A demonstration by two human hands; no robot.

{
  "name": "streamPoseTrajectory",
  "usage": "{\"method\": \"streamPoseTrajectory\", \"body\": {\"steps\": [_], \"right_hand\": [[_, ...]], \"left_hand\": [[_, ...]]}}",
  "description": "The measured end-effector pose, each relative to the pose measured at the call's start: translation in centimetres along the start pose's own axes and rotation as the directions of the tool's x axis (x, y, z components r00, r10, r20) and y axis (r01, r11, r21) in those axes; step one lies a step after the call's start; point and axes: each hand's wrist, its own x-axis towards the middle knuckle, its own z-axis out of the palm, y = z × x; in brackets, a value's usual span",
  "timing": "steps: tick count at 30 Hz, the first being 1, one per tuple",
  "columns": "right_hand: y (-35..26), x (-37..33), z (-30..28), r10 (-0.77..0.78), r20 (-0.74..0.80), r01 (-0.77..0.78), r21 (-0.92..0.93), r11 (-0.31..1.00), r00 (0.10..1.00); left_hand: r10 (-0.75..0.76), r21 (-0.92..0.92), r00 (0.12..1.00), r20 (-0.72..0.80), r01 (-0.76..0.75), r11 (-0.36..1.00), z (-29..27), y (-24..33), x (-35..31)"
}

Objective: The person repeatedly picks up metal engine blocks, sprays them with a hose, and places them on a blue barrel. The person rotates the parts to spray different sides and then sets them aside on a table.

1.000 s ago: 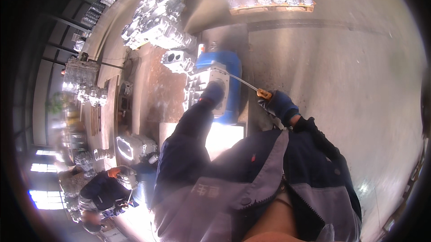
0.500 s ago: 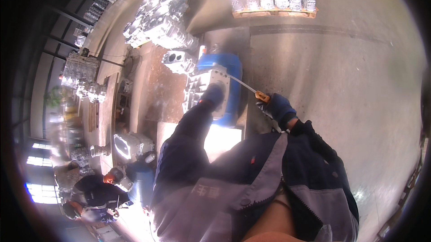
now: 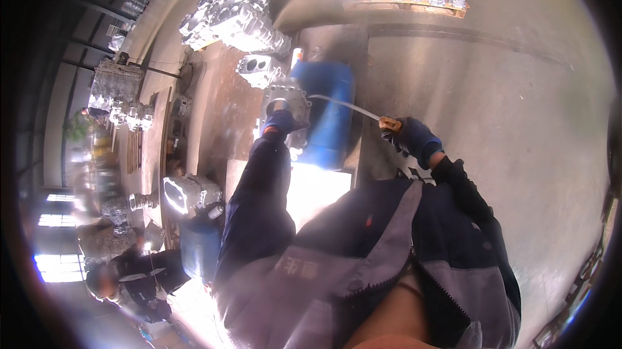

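Observation:
A silver metal casting (image 3: pixel 293 95), box-shaped with holes along its flange, rests against a blue plastic drum (image 3: pixel 332 116) lying in front of me. My left hand (image 3: pixel 282 120), in a blue work glove, grips the casting at the near rim of its round opening. In my gloved right hand (image 3: pixel 414 138) is the orange handle of a long, thin metal file-like tool (image 3: pixel 353 106). Its shaft points left, and its tip is at the casting's right edge; whether it touches cannot be made out. Fingers of the right hand are wrapped round the handle.
Another casting (image 3: pixel 259 69) stands just beyond, near a small white-and-orange bottle (image 3: pixel 297 56). Piled castings (image 3: pixel 236 5) and a loaded pallet (image 3: pixel 414 7) are farther off. At left are a casting (image 3: pixel 188 193), a blue drum (image 3: pixel 199 248) and a bent-over co-worker (image 3: pixel 139 281).
The casting has turned and shifted left, exposing more of the blue drum. My left hand has moved left with it. My right hand and the tool have risen slightly and moved right.

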Motion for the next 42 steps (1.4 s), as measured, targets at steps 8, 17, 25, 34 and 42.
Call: {"method": "streamPoseTrajectory", "body": {"steps": [8,17,25,34,42], "right_hand": [[5.0,1.0,-4.5,0.259,-0.251,-0.230,0.140,0.963,0.933],[3.5,4.2,-2.2,0.049,0.285,-0.058,0.026,0.998,0.957],[1.1,4.8,-3.8,0.297,0.317,-0.194,-0.318,0.928,0.901],[1.6,12.4,-2.9,0.223,0.147,-0.204,-0.132,0.970,0.964],[6.6,4.0,-7.2,0.078,0.419,0.025,-0.235,0.972,0.905]], "left_hand": [[-0.117,-0.909,0.969,-0.218,-0.158,0.386,3.6,-4.5,-1.2],[-0.218,-0.874,0.847,-0.485,-0.475,0.100,12.2,-4.2,-4.0],[-0.260,-0.921,0.884,-0.389,-0.365,0.135,13.6,-3.2,-3.7],[-0.705,-0.985,0.704,-0.083,-0.168,-0.051,4.8,1.1,-6.3],[-0.657,-0.571,0.753,0.043,0.558,0.602,3.4,11.8,-6.8]]}}
